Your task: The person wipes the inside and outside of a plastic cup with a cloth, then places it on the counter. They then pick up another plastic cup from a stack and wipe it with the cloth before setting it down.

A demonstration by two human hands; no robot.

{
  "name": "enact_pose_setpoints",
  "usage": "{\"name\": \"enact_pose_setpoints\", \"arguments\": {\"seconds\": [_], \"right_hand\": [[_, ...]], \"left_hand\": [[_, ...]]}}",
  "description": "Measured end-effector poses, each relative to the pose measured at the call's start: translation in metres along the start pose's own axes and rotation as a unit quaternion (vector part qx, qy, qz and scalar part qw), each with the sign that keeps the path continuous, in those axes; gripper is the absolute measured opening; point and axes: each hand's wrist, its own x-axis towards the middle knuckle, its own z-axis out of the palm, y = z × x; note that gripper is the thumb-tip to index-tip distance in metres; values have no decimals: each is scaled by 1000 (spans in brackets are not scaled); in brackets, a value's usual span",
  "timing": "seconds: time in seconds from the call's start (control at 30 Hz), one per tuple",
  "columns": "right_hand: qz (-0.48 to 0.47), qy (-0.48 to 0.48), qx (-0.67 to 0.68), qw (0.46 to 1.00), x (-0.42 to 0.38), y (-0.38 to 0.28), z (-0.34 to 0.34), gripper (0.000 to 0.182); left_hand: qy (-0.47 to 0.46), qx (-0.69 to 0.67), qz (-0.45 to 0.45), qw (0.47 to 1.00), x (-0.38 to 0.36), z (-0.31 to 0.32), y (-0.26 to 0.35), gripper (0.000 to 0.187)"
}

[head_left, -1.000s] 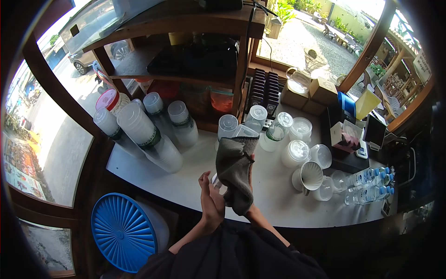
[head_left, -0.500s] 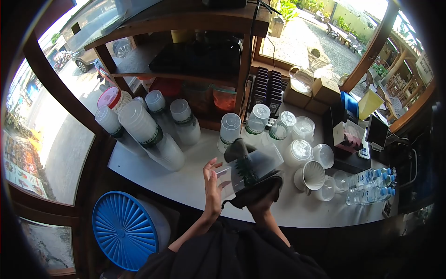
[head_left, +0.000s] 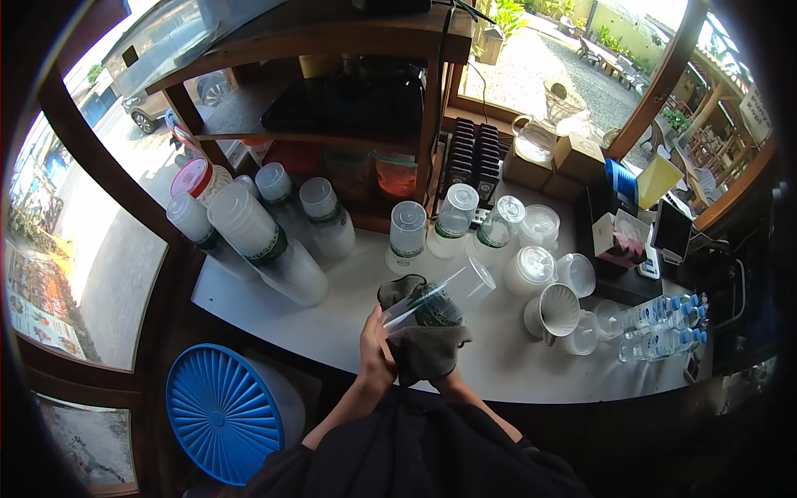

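Note:
A clear cup with a dark green printed band is tilted over the counter's front edge, its round end toward the upper right. My left hand grips its lower left end, thumb and fingers closed around it. A dark grey cloth wraps the cup's middle and near side. From below, my right hand holds the cloth against the cup; its fingers are mostly hidden by the fabric. Just beyond, similar clear cups stand upside down on the counter.
Tall stacks of plastic cups stand at left on the white counter. To the right are a ribbed dripper, plastic tubs and several water bottles. A blue-lidded bin sits below left.
The cup has turned, and its round end now shows more clearly at upper right. The cloth has shifted left and spread over the near side, covering more of my right hand.

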Motion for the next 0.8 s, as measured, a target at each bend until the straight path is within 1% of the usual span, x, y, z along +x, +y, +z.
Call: {"name": "enact_pose_setpoints", "arguments": {"seconds": [0.03,0.07,0.17,0.2,0.27,0.33,0.43,0.47,0.57,0.67,0.77,0.8], "right_hand": [[15,-7,21,1000,-4,4,1,28],[30,-13,41,999,-7,7,3,29],[39,-74,13,996,34,-72,-31,34],[42,-93,2,995,46,-94,-41,36],[-18,-65,-3,998,46,-93,-40,38],[-147,28,10,989,38,-65,-20,40],[-240,0,-52,969,40,-62,-14,17],[-250,-14,-66,966,40,-63,-14,17],[-227,-40,-81,970,41,-67,-23,16],[-197,-34,-84,976,40,-65,-28,15],[-179,-19,-89,980,36,-60,-31,15],[-173,-16,-89,981,36,-58,-34,15]], "left_hand": [[-3,12,-3,1000,-5,5,3,43],[18,11,17,1000,-1,-2,-2,45],[22,86,88,992,4,-10,-15,47],[9,57,76,996,3,-7,-15,46],[-36,128,144,981,-17,13,-10,49],[40,60,77,994,-1,3,-13,60],[0,-3,60,998,-1,15,12,65],[-5,25,75,997,1,18,17,62],[29,102,169,980,8,12,8,59],[-26,119,201,972,-3,23,5,58],[-64,206,282,935,2,13,-6,62],[-54,225,300,925,1,13,-6,61]]}}
